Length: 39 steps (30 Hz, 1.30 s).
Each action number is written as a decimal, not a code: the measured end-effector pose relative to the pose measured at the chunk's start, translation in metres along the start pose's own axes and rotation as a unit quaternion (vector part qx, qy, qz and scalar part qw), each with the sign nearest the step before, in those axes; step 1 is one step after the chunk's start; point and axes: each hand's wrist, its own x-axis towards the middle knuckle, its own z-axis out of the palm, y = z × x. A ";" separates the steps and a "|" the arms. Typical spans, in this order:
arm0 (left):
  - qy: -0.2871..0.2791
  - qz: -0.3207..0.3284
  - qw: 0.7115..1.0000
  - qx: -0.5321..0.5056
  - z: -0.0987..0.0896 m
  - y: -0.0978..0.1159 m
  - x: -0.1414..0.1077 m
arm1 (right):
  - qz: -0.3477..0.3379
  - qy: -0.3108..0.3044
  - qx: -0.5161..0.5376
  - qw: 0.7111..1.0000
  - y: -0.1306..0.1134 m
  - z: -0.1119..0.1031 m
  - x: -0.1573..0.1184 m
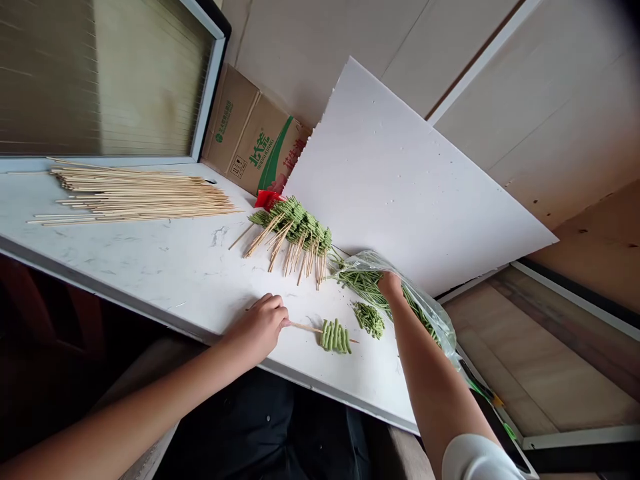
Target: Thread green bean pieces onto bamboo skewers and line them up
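Note:
My left hand is closed around the blunt end of a wooden skewer. Several short pieces of green bean are threaded side by side near its pointed tip. My right hand reaches into a clear plastic bag of long green beans; its fingers are hidden among them. Between the bag and the threaded skewer lies a small heap of cut bean bits. Behind, finished-looking skewers of beans are piled up, their bare sticks pointing toward me.
A bundle of bare skewers lies at the left of the white table. A cardboard box and a large white board stand behind. A small red item touches the pile. The table's front edge runs below my left hand.

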 end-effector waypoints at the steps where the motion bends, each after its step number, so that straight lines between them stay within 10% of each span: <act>1: -0.002 -0.001 1.000 0.001 0.000 0.000 0.000 | -0.007 0.019 -0.012 1.000 0.000 0.000 -0.005; 7: 0.008 0.006 1.000 -0.001 0.003 -0.003 0.000 | -0.093 0.101 -0.047 0.989 0.007 -0.015 -0.035; 21: 0.024 0.023 0.999 -0.003 0.009 -0.007 -0.001 | -0.192 0.307 -0.033 0.932 0.028 -0.130 -0.048; 39: 0.026 0.028 0.999 -0.011 0.011 -0.010 -0.001 | -0.122 0.416 0.005 0.901 0.044 -0.236 -0.042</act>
